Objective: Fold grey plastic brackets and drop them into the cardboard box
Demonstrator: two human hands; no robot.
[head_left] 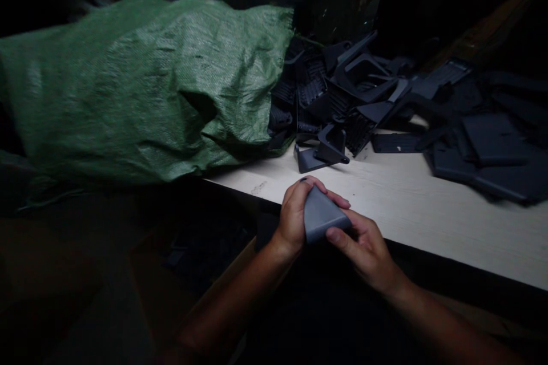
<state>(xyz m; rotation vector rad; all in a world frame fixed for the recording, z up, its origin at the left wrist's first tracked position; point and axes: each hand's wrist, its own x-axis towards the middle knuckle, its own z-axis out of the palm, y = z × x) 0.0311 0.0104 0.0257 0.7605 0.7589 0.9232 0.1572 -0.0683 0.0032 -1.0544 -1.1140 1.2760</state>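
Smooth grey wedge-shaped plastic piece [325, 214], crinkled green woven-plastic sack [149, 85]
From where I stand, the piece looks matt with a soft sheen; the sack's coarse weave is creased and faintly glossy along its folds; the heap of dark angular plastic parts [377, 109] is dull, some faces ribbed, others smooth; the pale flat tabletop [428, 205] looks like wood or laminate, smooth and matt
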